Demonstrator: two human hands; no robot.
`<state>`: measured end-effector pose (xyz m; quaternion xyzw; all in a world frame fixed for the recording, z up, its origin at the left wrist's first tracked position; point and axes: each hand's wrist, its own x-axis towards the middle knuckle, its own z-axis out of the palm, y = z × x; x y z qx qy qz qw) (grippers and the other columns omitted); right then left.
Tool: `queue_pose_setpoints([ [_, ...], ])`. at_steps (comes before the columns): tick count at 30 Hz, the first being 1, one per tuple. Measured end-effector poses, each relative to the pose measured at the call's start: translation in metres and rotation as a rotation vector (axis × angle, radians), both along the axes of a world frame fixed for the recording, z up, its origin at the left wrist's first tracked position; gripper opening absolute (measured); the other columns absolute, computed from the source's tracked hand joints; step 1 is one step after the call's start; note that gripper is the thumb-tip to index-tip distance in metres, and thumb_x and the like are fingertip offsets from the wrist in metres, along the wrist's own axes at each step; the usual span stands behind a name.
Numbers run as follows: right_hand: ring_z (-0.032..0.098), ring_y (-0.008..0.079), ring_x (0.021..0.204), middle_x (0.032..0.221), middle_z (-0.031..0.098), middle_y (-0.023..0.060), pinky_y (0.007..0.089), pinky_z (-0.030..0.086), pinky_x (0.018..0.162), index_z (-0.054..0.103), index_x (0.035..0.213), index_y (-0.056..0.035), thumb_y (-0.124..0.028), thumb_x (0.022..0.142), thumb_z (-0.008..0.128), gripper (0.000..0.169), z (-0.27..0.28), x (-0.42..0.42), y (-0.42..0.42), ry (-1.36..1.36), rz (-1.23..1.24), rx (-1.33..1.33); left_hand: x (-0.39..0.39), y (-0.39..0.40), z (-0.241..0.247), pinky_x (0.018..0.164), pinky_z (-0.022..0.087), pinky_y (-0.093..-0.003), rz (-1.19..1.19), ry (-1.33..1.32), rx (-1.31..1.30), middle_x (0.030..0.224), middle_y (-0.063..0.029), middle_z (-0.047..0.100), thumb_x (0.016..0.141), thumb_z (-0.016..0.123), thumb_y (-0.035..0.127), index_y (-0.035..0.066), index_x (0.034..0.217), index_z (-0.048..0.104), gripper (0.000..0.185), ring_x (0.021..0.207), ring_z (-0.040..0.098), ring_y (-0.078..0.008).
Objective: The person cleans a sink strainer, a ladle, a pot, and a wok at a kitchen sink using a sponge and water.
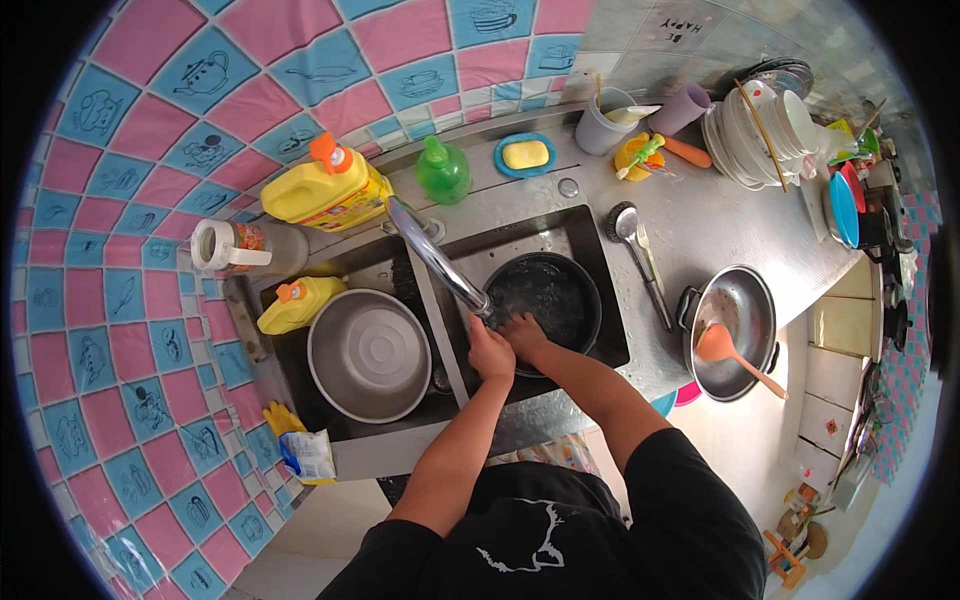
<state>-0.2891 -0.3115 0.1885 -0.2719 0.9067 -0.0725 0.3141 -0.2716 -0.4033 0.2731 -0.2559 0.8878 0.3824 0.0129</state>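
Observation:
A dark round pan (576, 311) with water in it sits in the right basin of the steel sink (466, 264). The chrome faucet (442, 262) bends over the pan's left side. Close under its outlet is my left hand (491, 352), its fingers bunched near the spout and partly hidden; whether it grips anything is unclear. My right hand (525, 335) reaches over the pan's near left part, fingers spread and low at the water, with nothing seen in them. Both hands are next to each other, almost touching.
A metal basin (371, 356) and yellow bottle (300, 302) stand in the left sink bowl. Behind are a yellow jug (330, 187), green pump bottle (442, 172) and soap (525, 155). To the right lie a scrub brush (641, 259) and a wok (735, 304) holding an orange ladle (720, 343).

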Motion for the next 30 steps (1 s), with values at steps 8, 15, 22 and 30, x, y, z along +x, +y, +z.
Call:
queue_pose_setpoints([
  [8, 0.049, 0.0274, 0.108, 0.111, 0.056, 0.0112, 0.0447, 0.03, 0.097, 0.059, 0.107, -0.0117, -0.026, 0.084, 0.044, 0.031, 0.0, -0.077, 0.012, -0.003, -0.3, 0.23, 0.005, -0.004, -0.016, 0.073, 0.045, -0.0445, -0.01, -0.01, -0.067, 0.116, -0.0189, 0.052, 0.081, 0.045, 0.003, 0.015, 0.133, 0.03, 0.055, 0.091, 0.056, -0.0387],
  [15, 0.053, 0.0291, 0.107, 0.112, 0.057, 0.0151, 0.0475, 0.032, 0.096, 0.06, 0.106, -0.0081, -0.017, 0.072, 0.06, 0.035, 0.009, -0.007, 0.051, 0.107, -0.349, 0.32, 0.001, 0.004, -0.007, 0.069, 0.046, -0.0461, 0.012, 0.041, -0.053, 0.11, -0.0181, 0.055, 0.082, 0.046, 0.006, 0.011, 0.125, 0.038, 0.044, 0.085, 0.057, -0.0394],
  [22, 0.057, 0.0333, 0.1, 0.104, 0.061, 0.018, 0.044, 0.044, 0.085, 0.063, 0.097, -0.0021, -0.015, 0.076, 0.053, 0.026, -0.019, -0.005, -0.01, -0.341, -0.581, 0.025, 0.003, 0.003, -0.013, 0.069, 0.046, -0.0468, -0.016, 0.05, -0.033, 0.106, -0.0179, 0.056, 0.082, 0.045, 0.006, 0.008, 0.12, 0.041, 0.038, 0.086, 0.056, -0.0398],
  [30, 0.061, 0.0262, 0.088, 0.09, 0.064, 0.0114, 0.0396, 0.046, 0.077, 0.065, 0.089, -0.0098, -0.015, 0.08, 0.047, 0.022, -0.024, -0.068, 0.002, 0.261, -0.261, 0.075, 0.001, -0.001, -0.008, 0.072, 0.046, -0.0458, -0.052, 0.023, -0.043, 0.119, -0.0178, 0.051, 0.081, 0.046, 0.002, 0.014, 0.133, 0.03, 0.056, 0.091, 0.055, -0.0397],
])
